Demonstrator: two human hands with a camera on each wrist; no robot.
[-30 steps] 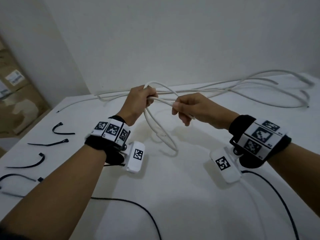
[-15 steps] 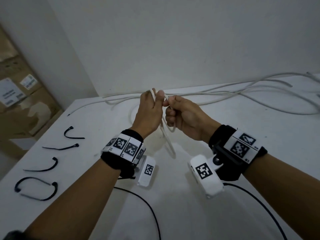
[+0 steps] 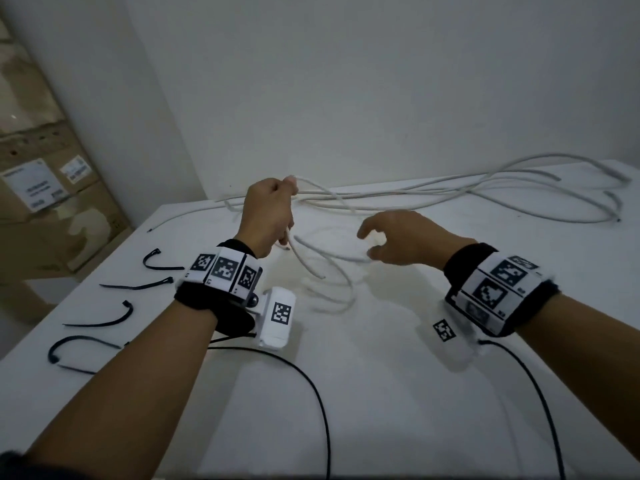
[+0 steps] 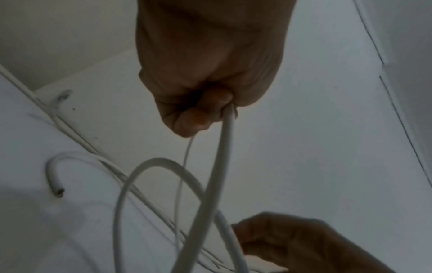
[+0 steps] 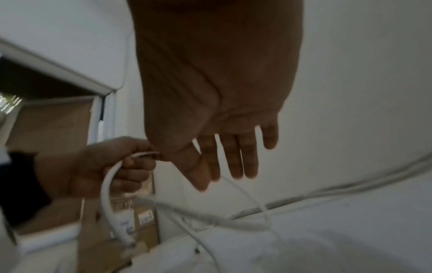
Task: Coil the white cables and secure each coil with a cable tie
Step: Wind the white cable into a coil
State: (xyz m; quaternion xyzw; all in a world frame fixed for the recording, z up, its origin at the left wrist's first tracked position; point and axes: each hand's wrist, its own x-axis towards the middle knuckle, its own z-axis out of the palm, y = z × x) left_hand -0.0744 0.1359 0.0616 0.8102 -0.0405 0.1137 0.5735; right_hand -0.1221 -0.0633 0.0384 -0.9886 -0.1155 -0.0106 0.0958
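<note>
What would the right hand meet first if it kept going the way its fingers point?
Probably the hanging loop of white cable that the left hand holds up; the right hand is open, its fingers straight. Depth is unclear.

Bare table (image 3: 398,393) near front; loose cables (image 3: 450,192) clutter rear, ties (image 3: 100,320) left.

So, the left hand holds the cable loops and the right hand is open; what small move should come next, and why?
Probably the right hand, open and holding nothing, should take the loose white cable beside it and bring another loop to the left hand, which grips the coil.
</note>
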